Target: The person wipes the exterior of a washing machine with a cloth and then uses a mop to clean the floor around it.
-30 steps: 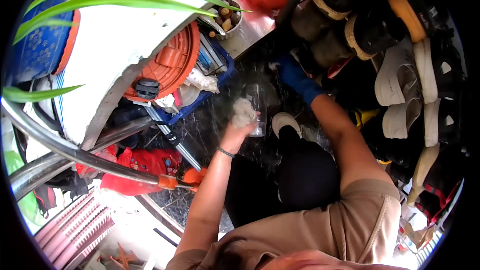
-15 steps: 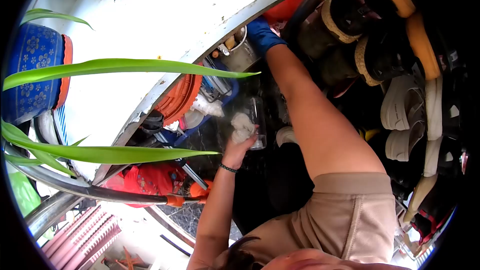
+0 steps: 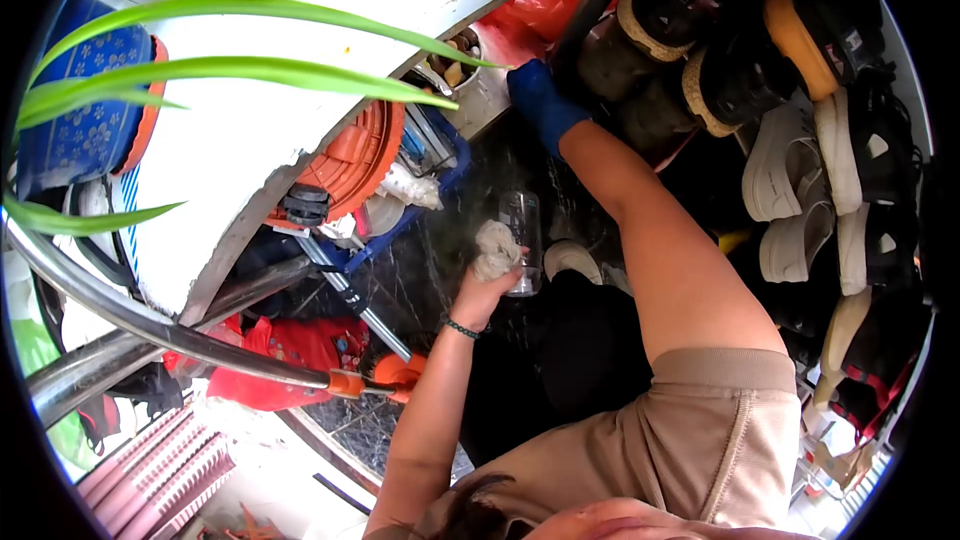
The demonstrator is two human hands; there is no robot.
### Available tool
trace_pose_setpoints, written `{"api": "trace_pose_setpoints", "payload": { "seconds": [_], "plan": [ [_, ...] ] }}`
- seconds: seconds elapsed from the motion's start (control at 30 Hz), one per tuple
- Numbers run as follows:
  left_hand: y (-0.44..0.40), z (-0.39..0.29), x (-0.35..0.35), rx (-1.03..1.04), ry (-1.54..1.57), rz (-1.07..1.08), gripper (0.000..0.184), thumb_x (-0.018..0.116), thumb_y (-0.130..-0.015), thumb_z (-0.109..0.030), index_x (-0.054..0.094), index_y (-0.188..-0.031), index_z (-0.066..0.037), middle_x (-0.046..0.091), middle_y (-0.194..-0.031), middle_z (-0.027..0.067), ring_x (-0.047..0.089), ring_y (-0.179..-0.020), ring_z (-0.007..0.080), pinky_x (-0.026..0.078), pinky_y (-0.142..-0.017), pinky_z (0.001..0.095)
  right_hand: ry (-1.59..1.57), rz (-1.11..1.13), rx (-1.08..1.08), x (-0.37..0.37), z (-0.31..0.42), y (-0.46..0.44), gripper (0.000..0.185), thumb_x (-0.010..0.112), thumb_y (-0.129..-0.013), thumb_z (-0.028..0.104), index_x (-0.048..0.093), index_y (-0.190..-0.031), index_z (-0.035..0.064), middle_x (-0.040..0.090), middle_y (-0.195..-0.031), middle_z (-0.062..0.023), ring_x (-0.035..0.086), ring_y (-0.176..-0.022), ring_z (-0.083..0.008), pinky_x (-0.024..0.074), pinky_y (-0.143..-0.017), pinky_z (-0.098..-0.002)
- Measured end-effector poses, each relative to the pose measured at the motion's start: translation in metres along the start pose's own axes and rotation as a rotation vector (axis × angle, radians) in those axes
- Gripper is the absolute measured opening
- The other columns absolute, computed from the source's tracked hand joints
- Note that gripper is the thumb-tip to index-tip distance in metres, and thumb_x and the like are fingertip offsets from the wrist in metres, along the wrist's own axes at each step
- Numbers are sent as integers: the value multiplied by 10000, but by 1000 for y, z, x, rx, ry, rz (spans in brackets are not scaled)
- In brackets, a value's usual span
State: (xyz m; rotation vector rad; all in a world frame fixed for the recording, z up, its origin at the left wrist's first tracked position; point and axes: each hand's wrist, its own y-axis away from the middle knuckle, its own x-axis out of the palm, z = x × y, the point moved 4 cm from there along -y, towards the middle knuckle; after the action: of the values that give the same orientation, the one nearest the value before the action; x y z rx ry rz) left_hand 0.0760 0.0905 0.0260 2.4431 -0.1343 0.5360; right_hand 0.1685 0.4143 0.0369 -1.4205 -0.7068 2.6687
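My left hand (image 3: 487, 292), with a dark beaded bracelet at the wrist, is closed around a crumpled whitish cloth (image 3: 497, 252). Its fingertips reach the side of a clear plastic jar (image 3: 524, 215) just beyond; whether they also grip the jar I cannot tell. My right hand (image 3: 545, 108) wears a blue glove and is stretched far forward, beside a pale container (image 3: 485, 90) of brown and whitish pieces. Red plastic (image 3: 535, 15) lies just past the glove. The gloved fingers blend together, so their closure is unclear.
Shoes stack up on the right, among them white shoes (image 3: 780, 165). Left stands a white tabletop (image 3: 290, 90) with a blue flowerpot (image 3: 85, 115) and long green leaves. Beneath it are an orange-red plastic dish (image 3: 350, 165) and a blue tray (image 3: 455, 165). A metal rail (image 3: 200, 350) curves below.
My right hand has drawn back from the red plastic, and more of its blue glove shows. The view has shifted slightly. My left hand still holds the cloth beside the jar.
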Motion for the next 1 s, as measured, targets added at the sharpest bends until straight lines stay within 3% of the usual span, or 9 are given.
{"api": "trace_pose_setpoints", "payload": {
  "seconds": [0.17, 0.3, 0.43, 0.53, 0.6, 0.73, 0.83, 0.9, 1.0],
  "plan": [
    [-5, 0, -2, 18, -1, 52, 360, 604, -793, -3, 574, -1151, -25, 601, -1105, 31, 552, -970, 104, 444, -828, 254, -525, 442, 343, -3, -29, 135, 282, 467, -914, 166, 573, -1148, 48, 601, -1073, -85, 566, -946, -211, 460, -835, -330],
    [-21, -33, 15, -97, 225, 175, 490, 619, -816, -60, 442, -1273, -59, 558, -1197, 68, 571, -1053, 186, 494, -855, 346, -1017, 715, 608, -51, 0, 198, 216, 499, -893, 129, 593, -1074, 57, 600, -958, -44, 560, -860, -130, 455, -731, -259],
    [-70, -66, 35, -86, 548, 283, 447, 573, -837, -97, 441, -1264, -73, 536, -1201, 148, 522, -1133, 293, 425, -949, 517, -836, 814, 584, -34, -93, 244, 212, 510, -872, 117, 596, -1061, 77, 573, -890, 11, 525, -791, -71, 409, -650, -205],
    [-129, -91, 57, -172, 882, 255, 427, 577, -832, -101, 457, -1241, -83, 508, -1210, 171, 474, -1168, 359, 359, -1005, 584, -1195, 548, 833, -63, -78, 244, 225, 521, -865, 136, 594, -1071, 86, 564, -885, 23, 493, -751, -49, 376, -626, -189],
    [-182, -101, 62, -201, 1078, 236, 430, 575, -831, -107, 453, -1242, -83, 452, -1266, 197, 426, -1202, 400, 336, -1027, 588, -1169, 571, 805, -57, -82, 252, 224, 520, -863, 134, 594, -1069, 83, 564, -889, 23, 495, -757, -50, 379, -633, -190],
    [-253, -138, 63, -9, 952, 363, 447, 567, -829, -103, 433, -1254, -63, 400, -1294, 222, 387, -1237, 410, 350, -1027, 567, -1101, 617, 711, -53, -81, 266, 223, 518, -858, 125, 591, -1063, 73, 563, -906, 24, 500, -785, -54, 387, -661, -195],
    [-274, -152, 61, 103, 701, 243, 451, 530, -854, -167, 408, -1266, -31, 417, -1274, 205, 392, -1229, 379, 384, -1016, 520, -1080, 621, 681, -56, -80, 278, 222, 517, -855, 118, 590, -1058, 66, 562, -918, 25, 503, -805, -56, 394, -682, -199],
    [-289, -155, 61, -28, 931, 157, 450, 527, -860, -177, 404, -1265, -24, 420, -1270, 199, 396, -1225, 368, 393, -1012, 508, -1060, 619, 662, -56, -82, 283, 222, 516, -852, 114, 589, -1055, 61, 561, -926, 25, 506, -819, -58, 399, -696, -202],
    [-314, -157, 53, 73, 934, 113, 626, 576, -843, -181, 284, -1344, 56, 274, -1376, 285, 288, -1279, 469, 382, -1038, 477, -979, 596, 605, -58, -88, 286, 221, 515, -848, 107, 587, -1050, 53, 561, -938, 26, 510, -840, -61, 405, -717, -206]
  ]
}}
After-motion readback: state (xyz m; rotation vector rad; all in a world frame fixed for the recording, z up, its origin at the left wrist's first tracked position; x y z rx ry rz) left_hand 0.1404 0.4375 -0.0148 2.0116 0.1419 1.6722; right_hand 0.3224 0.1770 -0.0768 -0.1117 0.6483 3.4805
